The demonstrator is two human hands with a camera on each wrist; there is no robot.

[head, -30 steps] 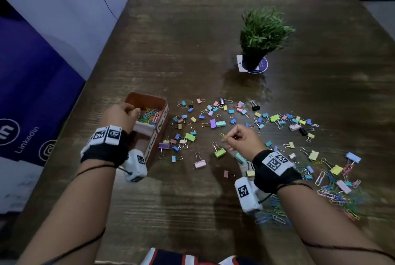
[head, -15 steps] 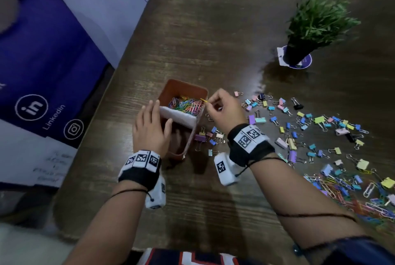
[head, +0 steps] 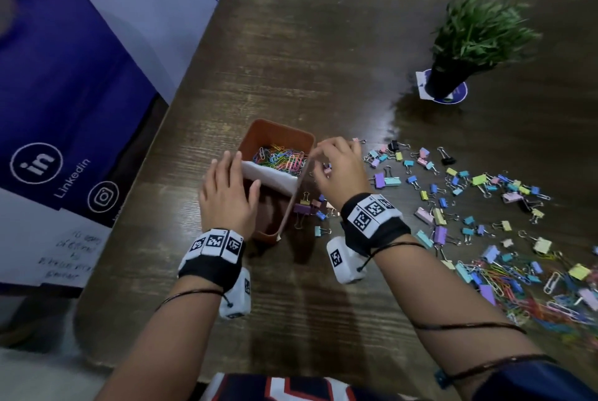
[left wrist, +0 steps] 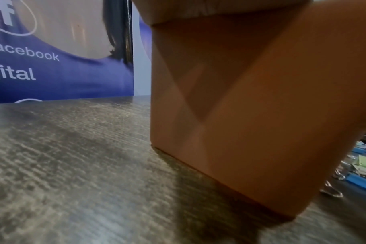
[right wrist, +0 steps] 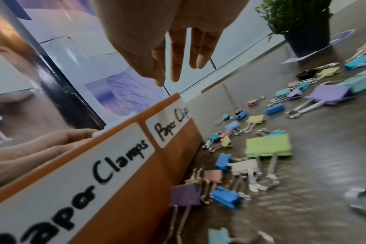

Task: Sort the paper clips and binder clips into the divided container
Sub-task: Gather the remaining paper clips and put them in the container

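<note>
Our right hand [head: 336, 170] fingers [right wrist: 175, 66] straight, loose, holding nothing, tips just above right rim of box [head: 301, 193] at far compartment. Our left hand [head: 226, 196] flat, fingers [head: 223, 167] extended, resting over near compartment and on white divider [head: 268, 175]; grasping nothing. Both wrists banded, forearms angled inward. Paper clips [head: 280, 157] heaped in far compartment, more [head: 530, 300] on table [head: 323, 44] at right. Binder clips [head: 453, 203] scattered right of box. Box labels read "Paper Clamps" [right wrist: 90, 168], "Paper Clips" [right wrist: 169, 125]. Potted plant [head: 475, 41] farther back.

container [left wrist: 240, 115]: orange wall fills frame | table [left wrist: 73, 165]: dark wood | banner [left wrist: 52, 66]: blue
</note>
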